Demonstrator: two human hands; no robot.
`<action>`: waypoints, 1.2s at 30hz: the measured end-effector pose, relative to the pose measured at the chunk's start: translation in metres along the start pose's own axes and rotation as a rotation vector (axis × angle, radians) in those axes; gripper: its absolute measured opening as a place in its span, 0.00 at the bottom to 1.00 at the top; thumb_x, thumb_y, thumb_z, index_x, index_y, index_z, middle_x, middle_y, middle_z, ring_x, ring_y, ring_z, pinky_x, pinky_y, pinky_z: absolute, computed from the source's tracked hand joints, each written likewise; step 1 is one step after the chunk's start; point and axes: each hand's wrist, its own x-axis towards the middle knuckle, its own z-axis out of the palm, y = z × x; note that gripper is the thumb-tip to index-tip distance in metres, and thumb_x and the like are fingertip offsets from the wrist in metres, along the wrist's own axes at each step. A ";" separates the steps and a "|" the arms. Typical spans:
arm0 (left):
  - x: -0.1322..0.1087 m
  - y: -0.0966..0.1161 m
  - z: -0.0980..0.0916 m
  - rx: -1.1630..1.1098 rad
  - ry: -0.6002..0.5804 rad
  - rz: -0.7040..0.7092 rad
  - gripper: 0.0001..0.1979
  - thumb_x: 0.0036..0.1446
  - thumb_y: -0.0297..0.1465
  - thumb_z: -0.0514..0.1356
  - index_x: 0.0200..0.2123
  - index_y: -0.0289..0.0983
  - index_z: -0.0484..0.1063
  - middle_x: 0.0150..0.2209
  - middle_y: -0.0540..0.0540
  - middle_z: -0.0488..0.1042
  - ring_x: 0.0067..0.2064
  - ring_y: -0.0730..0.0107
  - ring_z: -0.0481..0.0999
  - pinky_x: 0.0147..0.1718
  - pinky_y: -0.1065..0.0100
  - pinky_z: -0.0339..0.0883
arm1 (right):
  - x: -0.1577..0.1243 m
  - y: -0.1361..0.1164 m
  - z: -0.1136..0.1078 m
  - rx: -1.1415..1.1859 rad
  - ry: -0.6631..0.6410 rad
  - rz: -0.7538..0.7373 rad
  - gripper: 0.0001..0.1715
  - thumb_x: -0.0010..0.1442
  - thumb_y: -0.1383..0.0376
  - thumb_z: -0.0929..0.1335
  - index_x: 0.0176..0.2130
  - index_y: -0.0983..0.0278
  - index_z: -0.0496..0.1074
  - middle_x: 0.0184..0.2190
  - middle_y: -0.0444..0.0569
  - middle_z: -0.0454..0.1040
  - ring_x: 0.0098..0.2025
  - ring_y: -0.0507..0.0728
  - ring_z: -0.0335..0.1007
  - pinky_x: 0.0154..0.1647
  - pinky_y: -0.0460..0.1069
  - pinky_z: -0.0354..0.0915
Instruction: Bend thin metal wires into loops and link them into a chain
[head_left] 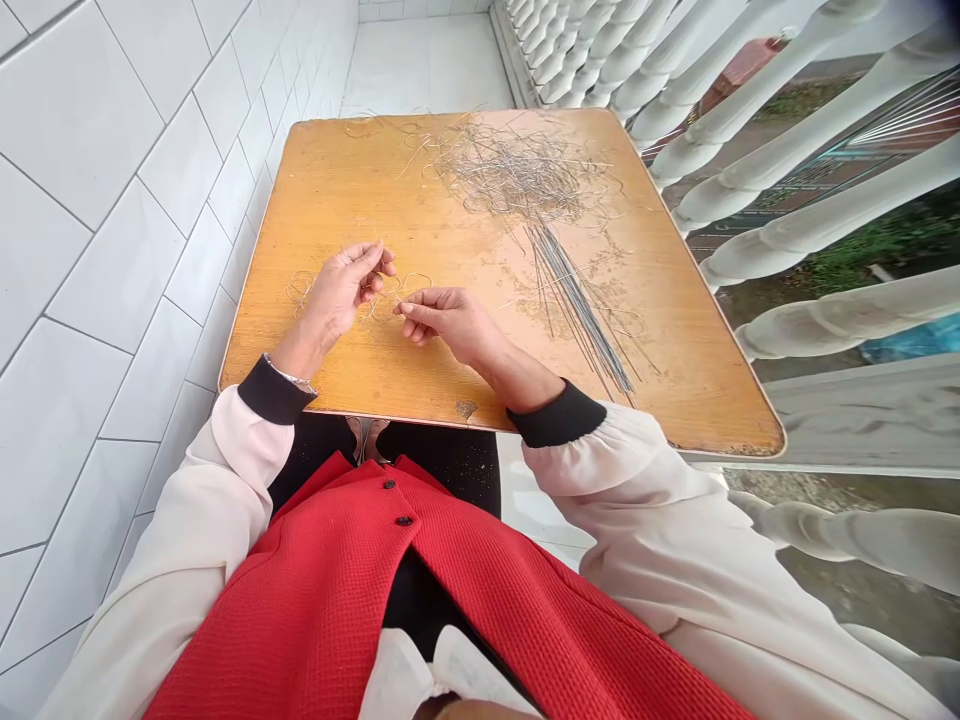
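Note:
My left hand and my right hand rest on a wooden table, close together near its front left. Both pinch a thin bent wire piece between fingertips, its loops lying on the wood between the hands. A few bent wire loops lie just left of my left hand. A tangled heap of thin wires sits at the far middle of the table. A bundle of straight wires runs from the heap toward the right front.
A white tiled wall stands close along the left. A white balustrade runs along the right, right beside the table's edge. My red vest and white sleeves fill the foreground. Tiled floor shows beyond the table.

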 end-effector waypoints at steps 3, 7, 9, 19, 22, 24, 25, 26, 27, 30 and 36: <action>0.001 -0.001 -0.002 -0.010 0.014 0.011 0.15 0.69 0.36 0.61 0.31 0.35 0.72 0.28 0.53 0.74 0.24 0.86 0.69 0.24 0.78 0.59 | -0.001 -0.003 -0.003 -0.012 0.033 -0.012 0.13 0.62 0.76 0.71 0.25 0.68 0.76 0.17 0.42 0.72 0.17 0.45 0.65 0.20 0.40 0.61; 0.000 -0.002 -0.003 -0.021 0.030 0.036 0.14 0.70 0.35 0.60 0.31 0.35 0.72 0.30 0.52 0.76 0.31 0.84 0.76 0.32 0.79 0.65 | -0.001 -0.003 -0.008 0.041 0.047 -0.001 0.14 0.58 0.76 0.73 0.22 0.67 0.74 0.17 0.42 0.71 0.18 0.45 0.64 0.19 0.40 0.61; -0.001 -0.002 -0.004 -0.036 0.019 0.047 0.14 0.71 0.35 0.58 0.31 0.36 0.71 0.32 0.52 0.77 0.35 0.82 0.79 0.36 0.79 0.68 | 0.001 -0.003 -0.010 0.115 0.060 0.032 0.14 0.57 0.76 0.73 0.22 0.67 0.75 0.17 0.42 0.71 0.19 0.45 0.65 0.19 0.39 0.62; -0.002 -0.004 -0.006 -0.010 -0.117 0.017 0.17 0.67 0.43 0.62 0.34 0.36 0.71 0.31 0.51 0.78 0.35 0.77 0.82 0.29 0.78 0.65 | 0.003 -0.008 -0.003 0.575 0.249 0.072 0.20 0.69 0.74 0.66 0.25 0.64 0.73 0.28 0.44 0.78 0.23 0.42 0.67 0.27 0.36 0.67; -0.001 -0.006 -0.008 0.012 -0.180 -0.018 0.16 0.67 0.42 0.63 0.33 0.35 0.73 0.30 0.50 0.79 0.34 0.78 0.82 0.31 0.77 0.67 | 0.003 -0.006 -0.001 0.601 0.219 0.071 0.19 0.71 0.71 0.66 0.27 0.63 0.71 0.30 0.43 0.80 0.25 0.43 0.70 0.30 0.36 0.68; -0.002 -0.005 -0.008 0.019 -0.208 -0.036 0.15 0.66 0.40 0.64 0.33 0.34 0.74 0.30 0.50 0.80 0.34 0.77 0.81 0.32 0.77 0.68 | 0.003 -0.004 -0.002 0.578 0.188 0.053 0.18 0.71 0.69 0.66 0.28 0.63 0.71 0.30 0.43 0.79 0.26 0.43 0.71 0.31 0.38 0.69; -0.002 -0.005 -0.008 0.021 -0.220 -0.046 0.14 0.65 0.40 0.65 0.33 0.34 0.75 0.30 0.49 0.80 0.34 0.77 0.81 0.33 0.76 0.68 | 0.002 -0.003 -0.002 0.560 0.175 0.039 0.17 0.71 0.68 0.66 0.28 0.63 0.71 0.29 0.42 0.79 0.26 0.44 0.71 0.31 0.38 0.69; -0.003 -0.004 -0.008 0.021 -0.231 -0.058 0.14 0.65 0.39 0.65 0.34 0.34 0.76 0.29 0.49 0.80 0.33 0.77 0.81 0.33 0.76 0.68 | 0.002 -0.002 -0.003 0.537 0.164 0.023 0.17 0.71 0.68 0.67 0.29 0.63 0.70 0.28 0.41 0.78 0.26 0.44 0.71 0.31 0.39 0.68; -0.003 -0.003 -0.008 0.019 -0.239 -0.071 0.13 0.64 0.39 0.66 0.34 0.34 0.77 0.29 0.49 0.80 0.33 0.77 0.80 0.33 0.76 0.68 | 0.002 -0.001 -0.004 0.511 0.158 0.002 0.15 0.71 0.66 0.68 0.29 0.62 0.70 0.28 0.41 0.78 0.25 0.44 0.70 0.31 0.39 0.68; -0.005 -0.001 -0.006 0.015 -0.254 -0.107 0.12 0.64 0.38 0.66 0.34 0.34 0.78 0.28 0.49 0.79 0.31 0.78 0.79 0.32 0.76 0.67 | 0.002 0.002 -0.004 0.350 0.171 -0.105 0.16 0.67 0.59 0.72 0.30 0.61 0.68 0.27 0.40 0.76 0.23 0.45 0.67 0.28 0.42 0.66; -0.003 -0.005 -0.007 0.079 -0.333 -0.077 0.12 0.61 0.37 0.68 0.30 0.34 0.79 0.27 0.48 0.78 0.29 0.78 0.76 0.29 0.75 0.63 | -0.002 0.002 0.003 -0.048 0.221 -0.287 0.17 0.63 0.54 0.74 0.31 0.60 0.70 0.23 0.41 0.72 0.21 0.48 0.62 0.24 0.45 0.62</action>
